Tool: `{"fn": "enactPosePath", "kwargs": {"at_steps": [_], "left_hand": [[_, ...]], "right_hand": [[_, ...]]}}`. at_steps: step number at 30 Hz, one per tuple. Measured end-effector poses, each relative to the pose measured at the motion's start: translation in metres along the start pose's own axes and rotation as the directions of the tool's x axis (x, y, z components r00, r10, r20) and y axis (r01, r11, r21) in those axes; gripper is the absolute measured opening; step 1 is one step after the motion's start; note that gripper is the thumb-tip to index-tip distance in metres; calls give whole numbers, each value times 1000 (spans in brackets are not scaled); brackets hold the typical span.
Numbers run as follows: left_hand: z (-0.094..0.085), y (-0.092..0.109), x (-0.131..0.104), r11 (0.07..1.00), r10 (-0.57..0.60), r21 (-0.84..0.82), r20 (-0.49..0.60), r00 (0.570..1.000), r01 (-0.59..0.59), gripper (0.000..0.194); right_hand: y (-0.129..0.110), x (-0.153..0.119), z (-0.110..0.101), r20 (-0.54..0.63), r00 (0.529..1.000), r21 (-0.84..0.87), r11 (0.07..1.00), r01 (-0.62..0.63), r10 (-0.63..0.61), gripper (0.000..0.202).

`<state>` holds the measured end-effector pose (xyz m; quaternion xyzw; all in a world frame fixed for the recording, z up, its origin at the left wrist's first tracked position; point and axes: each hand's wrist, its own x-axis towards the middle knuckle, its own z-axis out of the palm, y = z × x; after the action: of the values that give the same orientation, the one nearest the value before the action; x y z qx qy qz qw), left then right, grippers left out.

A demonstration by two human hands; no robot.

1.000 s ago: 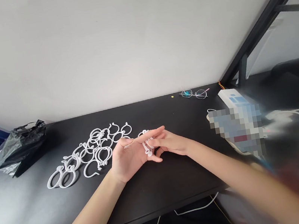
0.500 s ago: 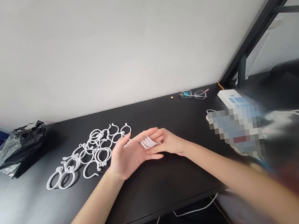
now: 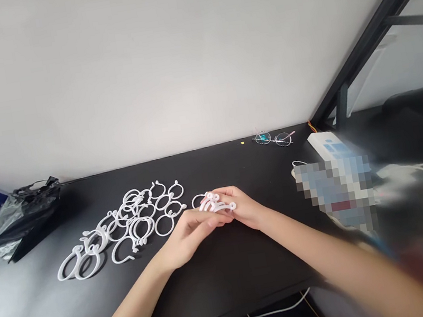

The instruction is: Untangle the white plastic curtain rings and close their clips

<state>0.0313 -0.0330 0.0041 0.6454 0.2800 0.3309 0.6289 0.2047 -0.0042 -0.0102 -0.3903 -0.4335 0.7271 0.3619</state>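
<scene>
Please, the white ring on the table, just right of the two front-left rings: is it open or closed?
Open: the white ring shows a gap, its lower end lying free from the other.

The scene is viewed from the person's head, with the camera faced forward and down over the black desk (image 3: 222, 280). The upper half is filled by the pale wall (image 3: 143, 83). The left hand (image 3: 191, 232) and right hand (image 3: 245, 207) are seen at close range, just below the centre, with both forearms cut by the bottom edge.
</scene>
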Motion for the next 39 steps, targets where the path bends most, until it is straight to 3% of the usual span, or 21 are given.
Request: {"fn": "enactPosePath", "kwargs": {"at_steps": [4, 7, 11, 14, 16, 19, 24, 29, 33, 39], "left_hand": [[8, -6, 0, 969, -34, 245, 60, 998, 18, 31], [13, -10, 1, 971, -21, 239, 70, 997, 3, 31], [13, -12, 2, 983, 35, 179, 14, 999, -37, 31], [10, -13, 2, 981, 66, 188, -47, 997, -56, 27], [8, -13, 2, 979, 67, 198, -43, 997, -57, 28], [7, -11, 1, 983, 62, 175, -35, 997, -55, 32], [9, -9, 2, 995, 38, 86, 11, 999, -39, 31], [5, -16, 3, 998, 7, -59, -73, 997, -11, 33], [3, -13, 5, 949, -40, -314, -151, 988, -10, 31], [2, -2, 4, 828, -53, -561, -72, 996, 3, 37]], "right_hand": [[-1, -1, 2, 7, 997, -20, 997, -77, 77, 33], [-5, -3, 3, 47, 995, -38, 996, -84, 86, 33], [-10, -6, 3, 114, 993, -65, 998, 19, -12, 44], [-9, -6, 1, 136, 986, -223, 966, 128, -100, 42], [-5, -6, 0, 179, 975, -292, 939, 181, -132, 48], [-2, -6, 0, 193, 969, -331, 920, 210, -152, 42], [-4, -5, 2, 163, 983, -318, 938, 138, -90, 36], [3, 0, 2, 20, 978, -283, 937, 204, -207, 46], [11, 12, -2, -94, 964, -222, 949, 223, -248, 39], [12, 35, -3, -17, 934, -534, 793, 294, -358, 12]]}}
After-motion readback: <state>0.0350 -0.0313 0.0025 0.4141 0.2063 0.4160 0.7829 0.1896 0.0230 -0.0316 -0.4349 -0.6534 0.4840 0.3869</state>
